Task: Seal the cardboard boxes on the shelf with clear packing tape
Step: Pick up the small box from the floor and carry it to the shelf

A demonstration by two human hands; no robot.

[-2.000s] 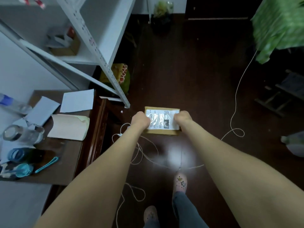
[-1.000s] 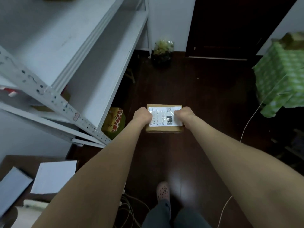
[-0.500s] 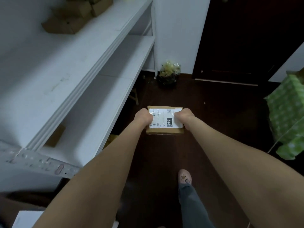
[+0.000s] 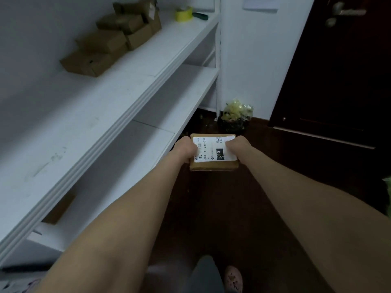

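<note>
A: Status, left to right, off the shelf?
B: Top board of the shelf [image 4: 95, 111]: pile of cardboard boxes [image 4: 105, 45] against the wall. Too dim to tell whether the flaps are sealed. At the far end of the same board: tape roll [image 4: 183, 14], yellowish, with a green-handled tool [image 4: 200, 16] just beside it.
A: Hands?
B: Both busy. Left hand [image 4: 185, 149] has its fingers curled round the left edge of a small labelled box [image 4: 213, 163]. Right hand [image 4: 237, 148] grips the opposite edge, with a finger over the white label [image 4: 211, 149]. The box is held level in the air, just off the shelf's front edge, near the height of the lower board, not touching it.
A: Which step?
B: My read: transport, not sealing. No tape in either hand. Can't tell whether this box already carries tape.
A: Next?
B: It needs a flat put-down on the shelf, seam up. That frees a hand for the roll at the far end of the top board. The two-handed grip has to break first. I'd guess the box is light enough for one hand.
</note>
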